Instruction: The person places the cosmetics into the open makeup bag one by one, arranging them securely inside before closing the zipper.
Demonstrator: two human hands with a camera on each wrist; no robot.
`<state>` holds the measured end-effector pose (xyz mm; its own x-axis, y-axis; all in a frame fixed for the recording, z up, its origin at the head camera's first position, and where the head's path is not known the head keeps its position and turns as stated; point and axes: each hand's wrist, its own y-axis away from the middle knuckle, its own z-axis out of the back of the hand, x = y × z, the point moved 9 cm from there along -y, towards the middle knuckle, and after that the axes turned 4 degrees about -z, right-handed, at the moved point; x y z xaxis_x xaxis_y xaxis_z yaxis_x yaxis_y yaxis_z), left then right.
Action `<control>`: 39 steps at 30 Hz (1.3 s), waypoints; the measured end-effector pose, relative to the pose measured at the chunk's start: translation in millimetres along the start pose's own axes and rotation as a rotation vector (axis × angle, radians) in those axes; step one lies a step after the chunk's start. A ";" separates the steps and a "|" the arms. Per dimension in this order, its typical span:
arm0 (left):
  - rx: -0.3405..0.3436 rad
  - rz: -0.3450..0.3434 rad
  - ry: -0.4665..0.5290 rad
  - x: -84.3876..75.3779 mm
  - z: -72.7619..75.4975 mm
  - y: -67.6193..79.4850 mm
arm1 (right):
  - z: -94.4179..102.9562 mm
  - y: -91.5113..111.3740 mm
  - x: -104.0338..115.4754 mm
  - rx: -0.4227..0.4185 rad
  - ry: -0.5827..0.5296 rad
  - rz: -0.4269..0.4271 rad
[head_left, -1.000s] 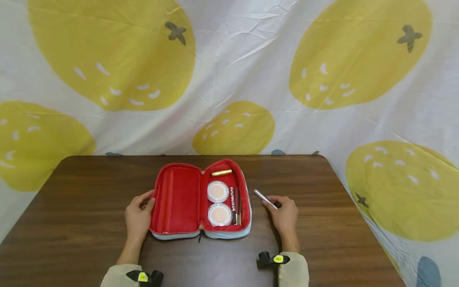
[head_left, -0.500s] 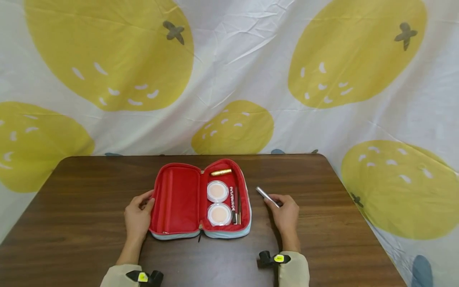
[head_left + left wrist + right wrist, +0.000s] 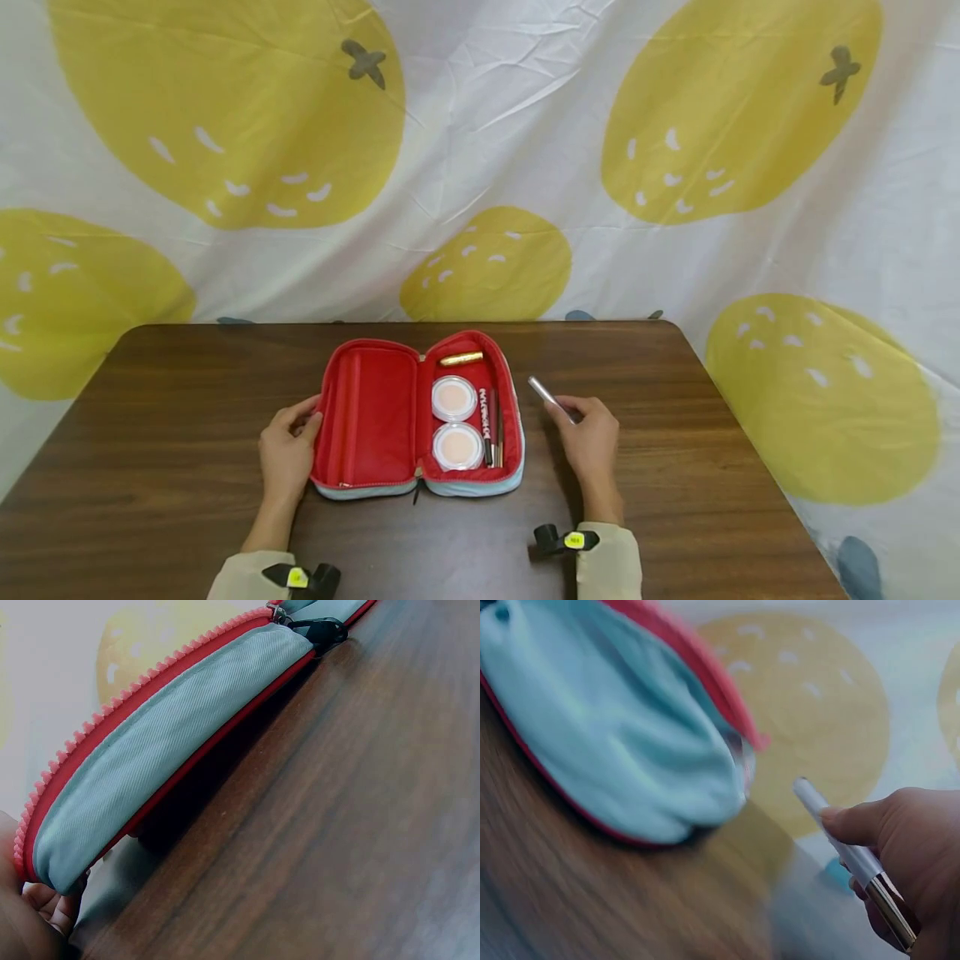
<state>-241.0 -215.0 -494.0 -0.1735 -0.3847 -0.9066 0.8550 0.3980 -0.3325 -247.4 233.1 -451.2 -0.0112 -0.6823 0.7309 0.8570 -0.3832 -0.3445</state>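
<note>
A zip-up makeup pouch [image 3: 378, 417], red inside and pale blue outside, lies unfolded on the table. My left hand [image 3: 287, 446] grips its left edge; in the left wrist view, fingers [image 3: 54, 906] curl beneath the zipped rim. In the pouch's right half are two round powder compacts [image 3: 457, 447], a gold tube [image 3: 461, 359] and several slim pencils [image 3: 492, 429]. Right of the pouch, my right hand [image 3: 592, 442] pinches a slim pen-shaped cosmetic tube [image 3: 840, 840], white-silver with a shiny gold section. The tube tilts toward the upper left, its tip apart from the pouch.
The brown wood-grain table [image 3: 187, 375] ends at a back edge in front of a white hanging cloth [image 3: 480, 142] with yellow fruit prints. A dark zip pull [image 3: 324, 630] hangs at the pouch's front edge.
My right hand drifts slightly right at first, then moves a little left and away from me with the tube. The left hand keeps its grip on the pouch, which stays in place.
</note>
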 end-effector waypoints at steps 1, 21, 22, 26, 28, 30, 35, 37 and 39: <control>0.001 0.000 -0.001 -0.3 0.0 -0.1 | -0.3 0.2 2.9 -0.004 -0.001 -0.006; 0.003 0.006 0.005 -1.7 -0.3 -1.7 | -19.7 15.6 64.4 -0.037 -0.141 0.159; 0.003 0.004 0.005 -1.9 -0.2 -1.7 | -21.4 16.5 66.2 -0.030 -0.131 0.159; 0.001 0.000 0.006 -1.9 0.7 -1.5 | -27.1 19.6 71.3 -0.002 -0.097 0.150; -0.002 -0.004 0.010 -1.7 0.9 -1.5 | -29.8 20.5 72.4 0.013 -0.083 0.149; -0.003 -0.001 0.011 -1.1 0.9 -1.3 | -31.5 21.8 74.0 0.026 -0.075 0.156; 0.003 0.007 0.012 -1.0 0.4 -0.6 | -35.7 24.2 74.4 0.043 -0.035 0.158; 0.006 0.010 0.008 -1.1 0.0 -0.4 | -37.3 25.0 73.3 0.041 -0.009 0.148; 0.008 0.013 0.007 -1.1 -0.4 -0.1 | -38.3 25.7 72.4 0.038 0.013 0.135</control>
<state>-241.1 -214.3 -493.1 -0.1661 -0.3738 -0.9125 0.8612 0.3957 -0.3189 -245.9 150.0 -429.7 0.0988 -0.7342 0.6717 0.8701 -0.2638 -0.4164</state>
